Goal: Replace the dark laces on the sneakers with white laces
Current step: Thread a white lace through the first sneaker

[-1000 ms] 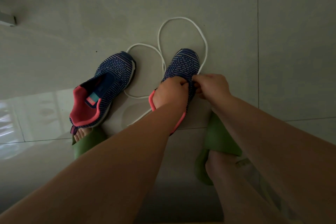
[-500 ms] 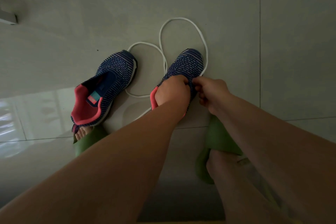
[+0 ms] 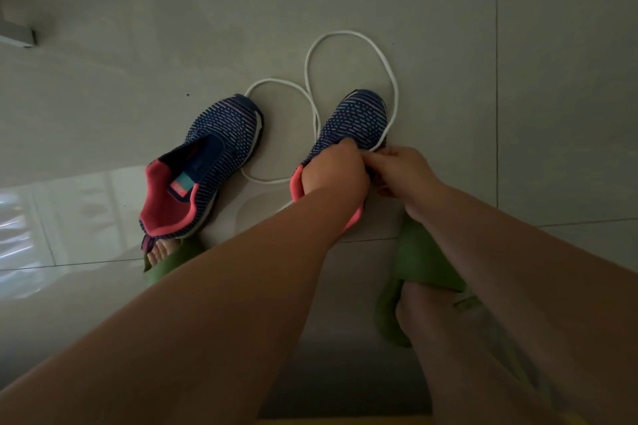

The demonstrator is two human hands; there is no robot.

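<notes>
- A white lace (image 3: 348, 45) lies in loose loops on the tiled floor (image 3: 518, 45), curling out past the toe of the right-hand sneaker (image 3: 355, 121) and running back along its outer edge to the fingers at the shoe's throat.
- The right hand (image 3: 397, 166) has its fingers curled, seemingly pinching the lace where it meets the knit upper; the exact contact point is too dim to confirm.
- The left hand (image 3: 333, 172) covers the shoe's opening just beside those fingers, gripping the upper at the pink collar; its fingertips are hidden, so their spread cannot be told.
- The other sneaker (image 3: 207, 162) lies well left of both hands, open, with no lace showing in it and no hand on it.
- No dark laces are in view, which suggests they are already out; threading on the held shoe appears barely begun, given how much lace lies slack.
- Left to do, by this reckoning: lace this shoe fully, then the second one.
- Green slippers (image 3: 424, 262) sit on the person's feet, nearer the camera than the hands.
</notes>
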